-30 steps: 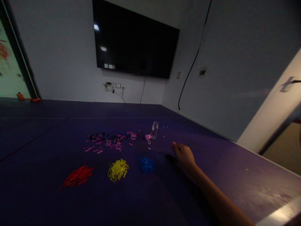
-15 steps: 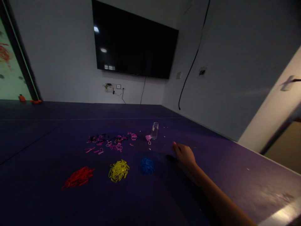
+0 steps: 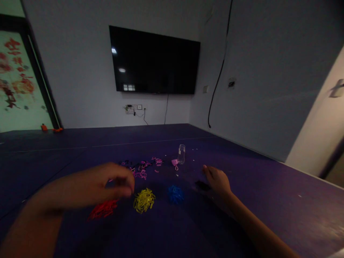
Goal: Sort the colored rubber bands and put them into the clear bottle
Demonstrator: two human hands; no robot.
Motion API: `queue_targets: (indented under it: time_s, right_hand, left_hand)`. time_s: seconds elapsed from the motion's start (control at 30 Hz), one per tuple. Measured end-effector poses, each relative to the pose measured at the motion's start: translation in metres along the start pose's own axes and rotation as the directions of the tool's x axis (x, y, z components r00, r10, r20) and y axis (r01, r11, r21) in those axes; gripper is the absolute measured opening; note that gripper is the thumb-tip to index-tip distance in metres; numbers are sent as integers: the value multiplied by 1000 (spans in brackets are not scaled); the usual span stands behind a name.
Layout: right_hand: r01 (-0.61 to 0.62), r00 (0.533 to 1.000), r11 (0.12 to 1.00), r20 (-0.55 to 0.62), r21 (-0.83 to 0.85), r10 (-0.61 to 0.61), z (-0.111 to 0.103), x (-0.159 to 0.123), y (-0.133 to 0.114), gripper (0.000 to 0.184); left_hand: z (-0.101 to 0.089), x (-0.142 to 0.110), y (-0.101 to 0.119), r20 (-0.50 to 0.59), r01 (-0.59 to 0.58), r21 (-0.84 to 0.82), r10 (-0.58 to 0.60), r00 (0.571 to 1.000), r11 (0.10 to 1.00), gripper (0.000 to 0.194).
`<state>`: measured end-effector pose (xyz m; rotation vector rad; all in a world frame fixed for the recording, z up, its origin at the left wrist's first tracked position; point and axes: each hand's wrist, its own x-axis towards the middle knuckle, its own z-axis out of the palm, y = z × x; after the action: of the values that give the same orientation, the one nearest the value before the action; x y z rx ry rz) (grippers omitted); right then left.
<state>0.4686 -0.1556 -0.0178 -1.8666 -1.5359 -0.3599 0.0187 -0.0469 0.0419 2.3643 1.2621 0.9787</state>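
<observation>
My left hand reaches in from the left, blurred, its fingers curved with a gap to the thumb and nothing seen between. It hovers over a red heap of small rubber bands, partly hiding it, and beside a yellow heap of bands. My right hand is low at the right with its fingers curled in; what they hold, if anything, is hidden. A small dark patch, perhaps black bands or shadow, lies by its fingers. Between the hands is a blue heap of bands.
Mixed pink and black bands lie scattered farther back, partly behind my left hand. A clear bottle stands upright beside a pink cap with a loop. Small white scraps dot the dark purple surface. A television hangs on the wall.
My left hand has come into view from the left, over the red heap. My right hand stays near the dark patch. The view has tilted up and turned slightly left.
</observation>
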Motion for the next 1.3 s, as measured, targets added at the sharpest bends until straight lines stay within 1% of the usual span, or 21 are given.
queue_targets:
  time_s: [0.03, 0.1, 0.13, 0.17, 0.2, 0.27, 0.3, 0.33, 0.37, 0.4, 0.43, 0.47, 0.5, 0.53, 0.57, 0.63, 0.7, 0.8, 0.97, 1.13, 1.3]
  right_hand:
    - [15, 1000, 1000, -16, -5, -15, -2, 1, -4, 50]
    - [56, 998, 998, -35, -1, -56, -6, 7, -16, 48]
    - [81, 996, 997, -34, 16, -81, -7, 11, -25, 47]
    - [107, 994, 993, -30, 47, -106, -8, 16, -35, 46]
    - [140, 990, 986, -19, 94, -139, -7, 21, -47, 44]
    - [167, 985, 956, -3, 243, -171, 0, 35, -76, 40]
    - [150, 986, 929, 16, 339, -165, 7, 43, -94, 38]
    - [101, 990, 888, 41, 448, -133, 17, 51, -113, 36]
    - [21, 995, 821, 70, 571, -73, 28, 59, -133, 34]
    - [-87, 993, 703, 114, 706, 8, 40, 66, -154, 31]
    - [-215, 976, 535, 194, 817, 96, 53, 72, -175, 28]
    - [-355, 935, 350, 318, 867, 159, 67, 77, -195, 26]
    - [-495, 864, 175, 460, 851, 204, 80, 81, -214, 25]
    - [-613, 774, 27, 593, 790, 222, 92, 83, -230, 25]
    - [-654, 738, -11, 641, 756, 213, 103, 83, -243, 25]
    - [-708, 683, -58, 704, 703, 193, 121, 81, -260, 25]
    - [-746, 640, -87, 748, 660, 175, 134, 78, -266, 25]
    - [-791, 579, -134, 802, 597, 149, 147, 73, -261, 27]
    - [-832, 509, -184, 853, 523, 120, 156, 72, -249, 28]
    - [-847, 474, -208, 873, 488, 117, 156, 75, -245, 28]
    - [-847, 470, -237, 878, 476, 88, 158, 78, -247, 27]
  left_hand:
    - [-3, 16, 3, 39, -9, 26, 8, 999, 1000, 24]
    - [-4, 44, 0, 18, 13, 114, -15, 1000, 993, 26]
    - [-2, 53, -6, -145, 86, 184, -60, 988, 979, 28]
    - [1, 59, -15, -215, 132, 210, -85, 973, 969, 29]
    - [5, 60, -26, -252, 167, 220, -109, 962, 961, 31]
    - [14, 53, -52, -287, 205, 235, -134, 948, 950, 32]
    - [18, 47, -65, -285, 208, 240, -136, 949, 948, 31]
    - [22, 41, -76, -275, 209, 244, -139, 951, 947, 31]
    - [26, 36, -85, -258, 203, 246, -138, 956, 948, 31]
    - [28, 32, -92, -242, 200, 250, -139, 960, 947, 32]
    - [30, 30, -97, -220, 194, 253, -138, 966, 948, 32]
    - [32, 28, -100, -195, 185, 257, -136, 971, 948, 33]
    - [33, 28, -102, -170, 174, 262, -132, 977, 949, 33]
    - [34, 29, -103, -145, 162, 267, -126, 981, 950, 33]
    - [35, 29, -104, -122, 149, 272, -119, 985, 951, 33]
    - [36, 31, -105, -90, 126, 283, -104, 990, 951, 33]
    - [37, 32, -105, -77, 110, 296, -91, 993, 949, 32]
    - [39, 33, -105, -61, 83, 314, -67, 996, 946, 32]
    - [40, 37, -101, 1, 48, 332, -51, 999, 942, 30]
    - [39, 38, -95, 44, 44, 362, -64, 997, 931, 29]
    - [39, 40, -89, 48, 54, 393, -79, 996, 918, 29]
